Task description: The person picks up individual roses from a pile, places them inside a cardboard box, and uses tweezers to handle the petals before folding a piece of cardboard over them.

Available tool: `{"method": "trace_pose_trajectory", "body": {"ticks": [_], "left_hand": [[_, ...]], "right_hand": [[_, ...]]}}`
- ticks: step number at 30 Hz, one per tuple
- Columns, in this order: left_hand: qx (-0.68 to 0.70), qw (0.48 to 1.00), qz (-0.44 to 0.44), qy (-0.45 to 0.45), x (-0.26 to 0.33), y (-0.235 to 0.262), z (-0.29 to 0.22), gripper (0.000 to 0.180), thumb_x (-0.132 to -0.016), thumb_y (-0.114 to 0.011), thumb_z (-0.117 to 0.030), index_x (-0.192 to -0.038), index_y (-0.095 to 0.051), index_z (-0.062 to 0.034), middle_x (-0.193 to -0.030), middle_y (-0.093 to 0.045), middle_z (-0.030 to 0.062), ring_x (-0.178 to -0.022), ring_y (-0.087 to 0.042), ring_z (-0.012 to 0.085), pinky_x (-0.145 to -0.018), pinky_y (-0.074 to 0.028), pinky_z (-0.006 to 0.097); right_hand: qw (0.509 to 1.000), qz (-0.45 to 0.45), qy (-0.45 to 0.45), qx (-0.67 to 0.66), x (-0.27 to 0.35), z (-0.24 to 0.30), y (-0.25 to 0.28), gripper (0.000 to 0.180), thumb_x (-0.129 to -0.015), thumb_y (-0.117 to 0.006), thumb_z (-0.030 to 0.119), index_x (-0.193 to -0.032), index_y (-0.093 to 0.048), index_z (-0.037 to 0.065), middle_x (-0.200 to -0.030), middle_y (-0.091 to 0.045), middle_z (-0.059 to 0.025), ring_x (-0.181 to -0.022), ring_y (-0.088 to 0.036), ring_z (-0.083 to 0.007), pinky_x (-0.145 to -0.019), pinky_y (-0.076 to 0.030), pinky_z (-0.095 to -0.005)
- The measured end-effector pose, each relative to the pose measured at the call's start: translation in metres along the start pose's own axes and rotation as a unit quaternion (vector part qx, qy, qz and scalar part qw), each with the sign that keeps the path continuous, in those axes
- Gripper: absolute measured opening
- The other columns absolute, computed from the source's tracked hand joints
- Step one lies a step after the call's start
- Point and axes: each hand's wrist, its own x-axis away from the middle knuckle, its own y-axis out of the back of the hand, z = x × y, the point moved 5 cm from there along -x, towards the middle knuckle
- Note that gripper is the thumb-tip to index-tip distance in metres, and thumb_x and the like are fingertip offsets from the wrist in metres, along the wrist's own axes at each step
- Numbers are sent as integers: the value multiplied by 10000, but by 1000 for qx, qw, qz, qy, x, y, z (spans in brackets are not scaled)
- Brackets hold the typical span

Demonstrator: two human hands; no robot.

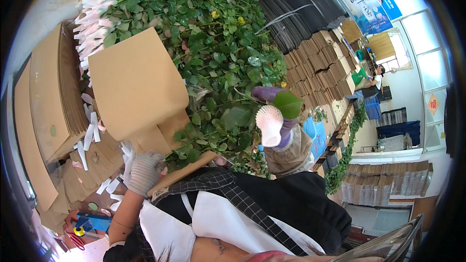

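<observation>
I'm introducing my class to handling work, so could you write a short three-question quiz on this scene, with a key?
1. What colour is the glove on the right hand?
2. True or false: the white-netted flower is at the left hand.
3. Which pattern does the left hand wear: (a) striped, (b) spotted, (c) checked?

Key:
1. Purple.
2. False; the white-netted flower is at the right hand.
3. (a) striped.

Close head-worn fisheye view, downward over leafy stems (218,58)
</observation>
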Motion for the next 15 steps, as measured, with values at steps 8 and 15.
{"method": "trace_pose_trajectory", "body": {"ticks": [8, 15], "left_hand": [[-9, 1000, -18, -12, 1, -5, 1, 199, -732, -657, -127, -915, -687, -55, -868, -649, 145, -855, -612, 323, -775, -476, 420], [-11, 1000, -19, -15, -5, -8, 0, 172, -752, -644, -186, -884, -677, -80, -848, -629, 128, -851, -598, 318, -767, -460, 427]], "right_hand": [[999, 1, -21, 41, 7, 6, 8, 293, -908, -618, 238, -1064, -609, -10, -1021, -661, -192, -866, -671, -303, -717, -553, -372], [997, 2, -15, 74, 5, 2, 10, 322, -882, -630, 213, -1091, -616, -32, -1056, -646, -220, -948, -650, -310, -782, -540, -382]]}}
